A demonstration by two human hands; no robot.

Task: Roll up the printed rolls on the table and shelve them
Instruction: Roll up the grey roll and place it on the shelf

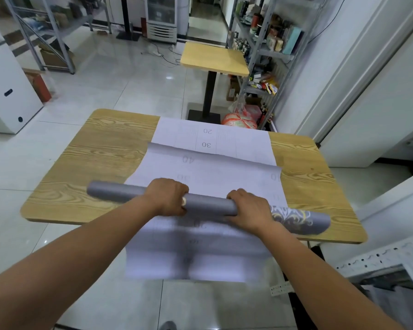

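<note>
Gripping the grey printed roll (208, 204) from above, the left hand (168, 197) has its fingers curled over the tube and its thumb on the near side; I log it as clasped round the roll, a little left of the middle. Right hand (247, 210): likewise wrapped over the roll, nearer its right end, knuckles up. Roll: lies crosswise above the near part of the wood-grain table (100, 148). The left end is plain grey; the right end is looser and shows a white and yellow scroll pattern. I cannot tell whether it rests on the surface or is held just off it. White backing sheet (215, 177): spreads from under the roll toward the table's far edge, printed with a faint grid and the numbers 20, 30 and 40, upside down from where I watch. A curled edge crosses it partway, and I cannot tell whether that marks one piece or two. Its near portion hangs over the table's near edge, blurred and in shadow. Beyond the table: a small yellow-topped table (212, 58) on a black pedestal, with an orange bag (239, 121) on the floor near its base. Right wall: metal shelving (260, 47) stocked with bottles and packets. Left side: a white cabinet (7, 91) and a second metal rack (45, 32). Back: a glass-door fridge (161, 17).
</note>
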